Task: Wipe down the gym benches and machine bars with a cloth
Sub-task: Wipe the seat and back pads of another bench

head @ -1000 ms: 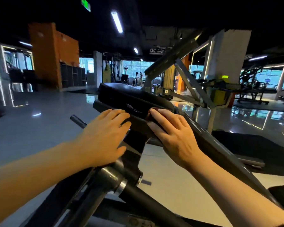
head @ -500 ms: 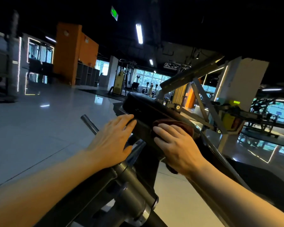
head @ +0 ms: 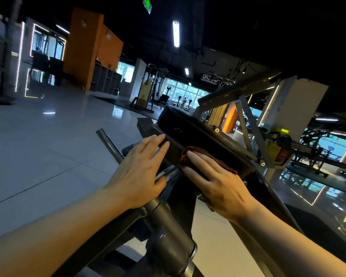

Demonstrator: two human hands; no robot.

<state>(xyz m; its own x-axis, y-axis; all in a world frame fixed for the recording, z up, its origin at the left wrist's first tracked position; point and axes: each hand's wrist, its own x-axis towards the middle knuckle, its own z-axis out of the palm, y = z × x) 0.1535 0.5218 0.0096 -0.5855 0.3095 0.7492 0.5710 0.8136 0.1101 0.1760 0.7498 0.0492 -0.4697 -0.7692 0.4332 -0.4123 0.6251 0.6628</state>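
Observation:
A black padded bench pad (head: 190, 127) slants up and away in the middle of the head view. My right hand (head: 216, 180) lies flat with straight fingers on a dark brown cloth (head: 210, 154), pressing it against the pad's near side. My left hand (head: 140, 174) rests flat beside it, its fingertips touching the pad's lower left edge and its palm over the machine's frame. A grey metal bar (head: 108, 144) sticks out to the left just beyond my left hand.
A thick grey frame tube with a round joint (head: 168, 232) runs below my hands. Slanted steel frame beams (head: 238, 90) rise behind the pad. Glossy tiled floor (head: 48, 146) spreads to the left. Other gym machines (head: 312, 154) stand at the right and far back.
The view has shifted and come closer. My right hand has slid the cloth a little further along the pad, showing more of the cloth. My left hand stays on the pad's edge.

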